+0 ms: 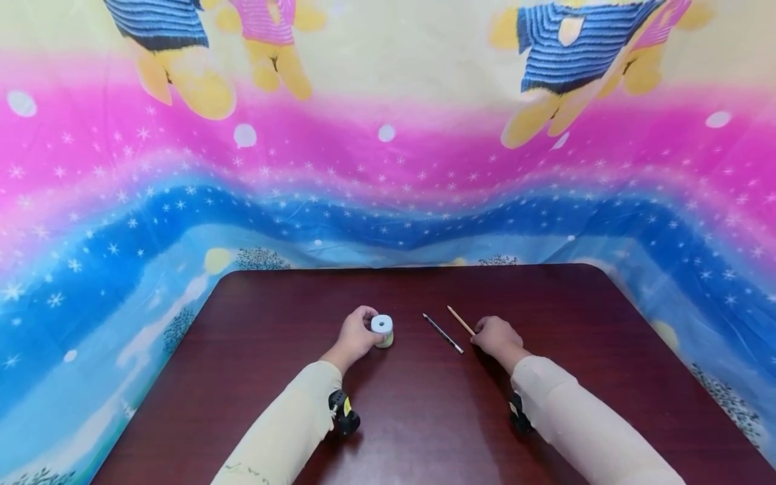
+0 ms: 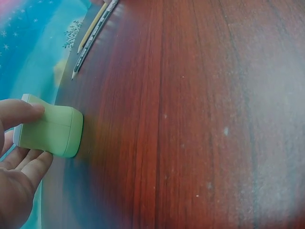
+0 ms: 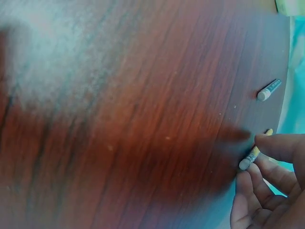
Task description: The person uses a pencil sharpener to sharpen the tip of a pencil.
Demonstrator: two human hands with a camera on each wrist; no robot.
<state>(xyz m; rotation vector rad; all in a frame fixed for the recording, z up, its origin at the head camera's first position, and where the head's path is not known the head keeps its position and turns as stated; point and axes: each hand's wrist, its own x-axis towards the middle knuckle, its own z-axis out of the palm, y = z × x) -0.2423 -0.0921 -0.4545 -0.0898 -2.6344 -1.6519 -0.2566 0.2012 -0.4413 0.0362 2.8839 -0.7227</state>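
Observation:
My left hand (image 1: 356, 335) grips a small pencil sharpener (image 1: 382, 326) that stands upright on the table. Its white top has a round hole, and its light green body (image 2: 55, 126) shows in the left wrist view, thumb on one side and fingers on the other. Over to the right, my right hand (image 1: 498, 337) pinches the near end of a yellow pencil (image 1: 460, 319) between thumb and fingers. A grey tip (image 3: 245, 163) of that pencil pokes out of the grasp in the right wrist view. Between the hands lies a dark patterned pencil (image 1: 443, 333) with a white end, untouched.
The dark red-brown wooden table (image 1: 273, 310) has rounded far corners. Behind and along its sides hangs a colourful printed cloth (image 1: 388, 202). Each sleeve carries a black wrist camera (image 1: 344, 416) near the cuff.

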